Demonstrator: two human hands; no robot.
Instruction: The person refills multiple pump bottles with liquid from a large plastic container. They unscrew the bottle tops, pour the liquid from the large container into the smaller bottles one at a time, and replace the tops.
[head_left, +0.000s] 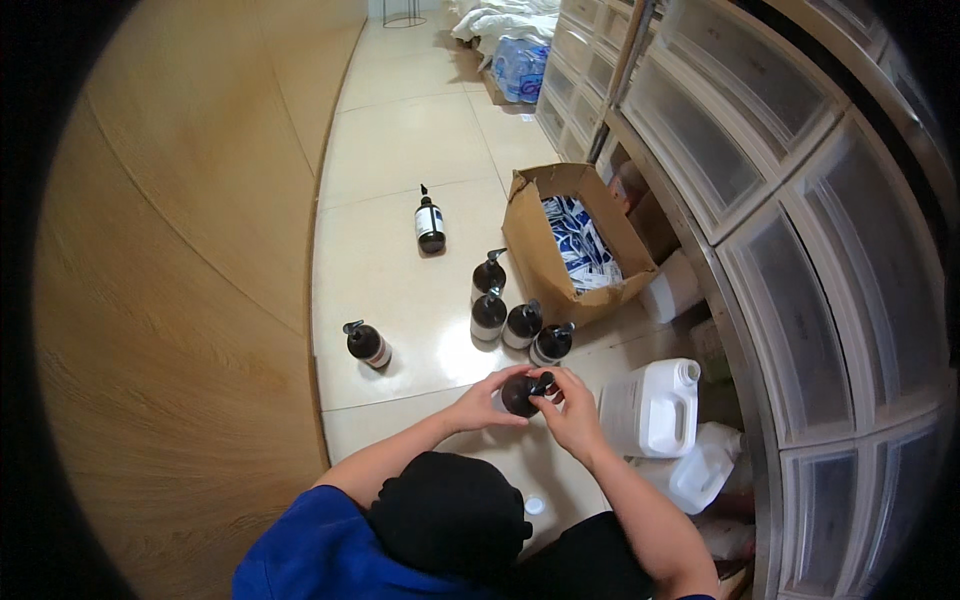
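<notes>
A dark pump bottle (517, 396) stands between my hands in front of me. My left hand (486, 403) curves round its body from the left. The fingers and thumb of my right hand (568, 409) close on its black pump head at the top right. Just beyond, several similar dark pump bottles (522, 324) with pale labels stand grouped on the tiles. Another pump bottle with a label (367, 345) stands apart on the left, and one more (430, 225) stands farther off. A small white cap (534, 505) lies on the floor near my knees.
An open cardboard box (525, 225) holds many blue and white packets. At the right are an uncapped white plastic jug (660, 409) and a second jug (701, 469), beside a rack of clear drawers (810, 300). A wooden panel (187, 262) runs along the left. Wrapped bottles (519, 69) sit far back.
</notes>
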